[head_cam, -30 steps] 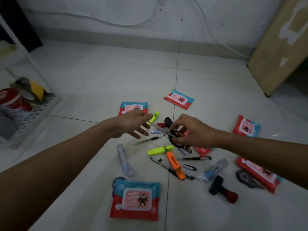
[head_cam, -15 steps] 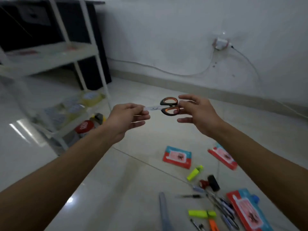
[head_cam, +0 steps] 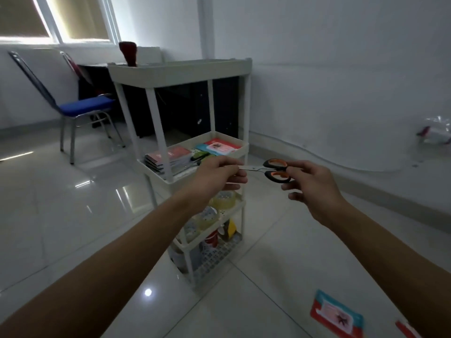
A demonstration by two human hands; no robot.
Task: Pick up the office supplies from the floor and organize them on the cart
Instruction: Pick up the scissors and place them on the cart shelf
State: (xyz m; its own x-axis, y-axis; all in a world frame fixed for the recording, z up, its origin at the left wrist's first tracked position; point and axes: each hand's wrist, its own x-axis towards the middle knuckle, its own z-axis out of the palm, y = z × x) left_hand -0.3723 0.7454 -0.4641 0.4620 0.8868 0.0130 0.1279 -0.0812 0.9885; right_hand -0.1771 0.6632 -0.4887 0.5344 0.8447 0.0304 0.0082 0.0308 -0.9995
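Scissors (head_cam: 266, 169) level before the cart (head_cam: 185, 74), left hand (head_cam: 214, 175) fingers pinching the blades, right hand (head_cam: 310, 184) fingers holding the orange-black handles

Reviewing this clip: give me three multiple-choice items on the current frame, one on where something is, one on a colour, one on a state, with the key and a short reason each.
1. Where are the scissors?
A. On the floor
B. Held in the air in front of the cart
C. On the cart's top shelf

2. What colour is the chair seat?
A. Blue
B. Red
C. Green

3. How does the left hand hold the scissors?
A. It pinches the blade end
B. It grips the handles
C. It does not touch them

Key: 1 B, both hands hold them up beside the middle shelf. 2 A, the cushion is plainly blue. 3 A, the left fingers close on the blades while the right hand has the orange and black handles.
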